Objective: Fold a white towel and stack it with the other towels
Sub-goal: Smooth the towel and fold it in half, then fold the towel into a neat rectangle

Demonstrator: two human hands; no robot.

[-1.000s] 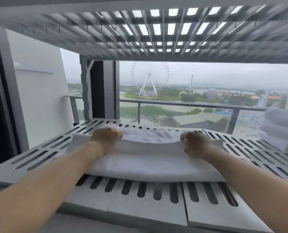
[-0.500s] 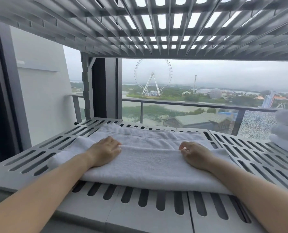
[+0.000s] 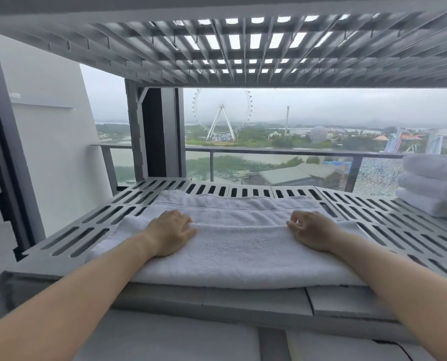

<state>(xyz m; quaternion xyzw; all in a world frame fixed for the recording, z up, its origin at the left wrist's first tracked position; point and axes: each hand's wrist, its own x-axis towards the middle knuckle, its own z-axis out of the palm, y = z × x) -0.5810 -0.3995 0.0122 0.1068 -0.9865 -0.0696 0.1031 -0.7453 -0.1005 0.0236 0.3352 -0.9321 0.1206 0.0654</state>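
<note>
The towel (image 3: pixel 238 246) lay under both hands: left hand (image 3: pixel 171 233) pressed flat, right hand (image 3: pixel 313 230) loosely curled, grip unclear. Carried unevenly toward the stack (image 3: pixel 433 188) far right, its loose folds might slip open.

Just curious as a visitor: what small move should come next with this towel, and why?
Probably take one short end of the towel and fold it across to the other. It lies on the shelf as a long doubled strip, not yet compact like the stacked towels on the right, with the left hand flat on it and the right hand resting curled.
</note>
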